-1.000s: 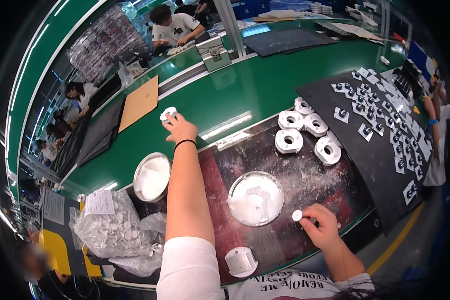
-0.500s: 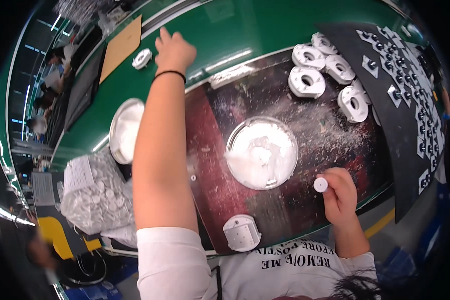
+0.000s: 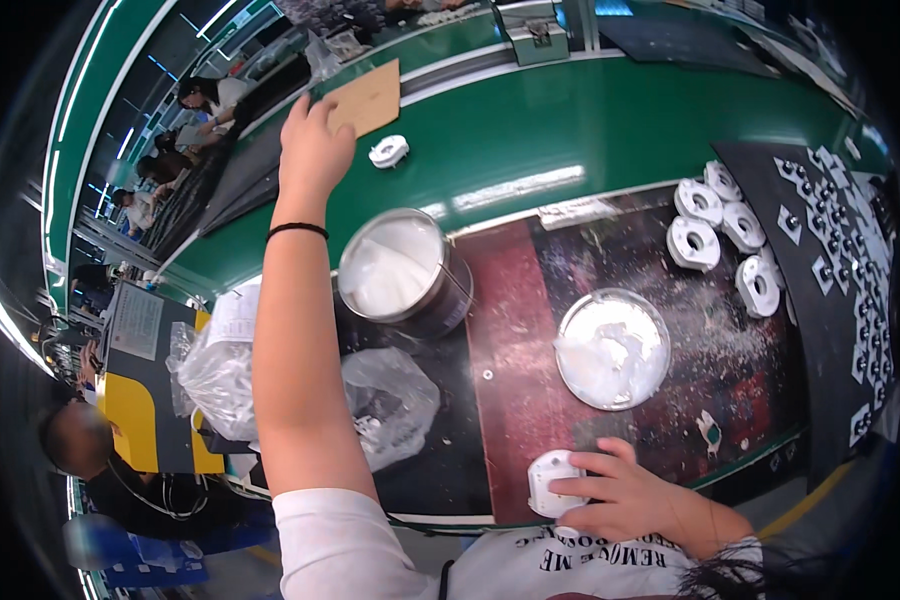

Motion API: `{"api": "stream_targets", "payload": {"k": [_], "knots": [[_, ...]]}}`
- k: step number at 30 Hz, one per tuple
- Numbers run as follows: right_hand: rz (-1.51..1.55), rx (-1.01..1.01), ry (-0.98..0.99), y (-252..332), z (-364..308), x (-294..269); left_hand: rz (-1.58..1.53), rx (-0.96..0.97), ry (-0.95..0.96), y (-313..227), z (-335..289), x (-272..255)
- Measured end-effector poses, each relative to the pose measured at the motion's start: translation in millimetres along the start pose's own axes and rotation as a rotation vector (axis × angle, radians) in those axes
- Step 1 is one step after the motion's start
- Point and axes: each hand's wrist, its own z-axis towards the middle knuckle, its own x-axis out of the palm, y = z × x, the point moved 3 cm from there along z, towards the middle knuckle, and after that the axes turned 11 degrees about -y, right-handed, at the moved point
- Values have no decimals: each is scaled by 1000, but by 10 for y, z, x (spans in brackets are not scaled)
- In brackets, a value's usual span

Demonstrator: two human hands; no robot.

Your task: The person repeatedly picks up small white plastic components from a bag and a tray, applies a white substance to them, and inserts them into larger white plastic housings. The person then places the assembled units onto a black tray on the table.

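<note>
My left hand [image 3: 315, 150] reaches far over the green bench, fingers apart, holding nothing that shows. Its fingertips are beside a tan board [image 3: 370, 98]; a white ring-shaped part [image 3: 389, 151] lies just right of them. At the near edge, my right hand [image 3: 625, 492] has its fingers across the right side of a white plastic housing [image 3: 545, 480], gripping it. Beyond it stands a round dish [image 3: 565, 375] with white, creamy material. A larger tin [image 3: 430, 318], also with white material inside, is right of my left forearm.
Several white ring-shaped parts [image 3: 692, 243] sit at the right, beside a black mat [image 3: 805, 300] bearing rows of small pieces. A clear plastic bag [image 3: 405, 410] lies near the tin. Another bag [image 3: 220, 375] is left of my arm. Other people work at the far left.
My right hand has come left from beside the dish to the white housing; the small round white piece it held no longer shows. My left hand has moved toward the tan board. The view has shifted.
</note>
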Motion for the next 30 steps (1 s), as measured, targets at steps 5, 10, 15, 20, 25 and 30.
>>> {"api": "stream_targets", "payload": {"k": [5,10,15,20,25,30], "knots": [[-158,57,-267,-129,-33,-190,2,27,172,769,-181,492],[-231,100,-520,-147,-40,-271,214,181,502,971,-527,1006],[-234,152,-758,-240,-139,-318,186,311,310,912,-538,1309],[-217,212,-766,-237,-143,-313,84,146,388,1255,-677,1747],[-158,232,-802,-268,-138,-320,113,109,459,1097,-637,1659],[-220,245,-807,-258,-122,-406,178,-11,459,1135,-625,1241]]}}
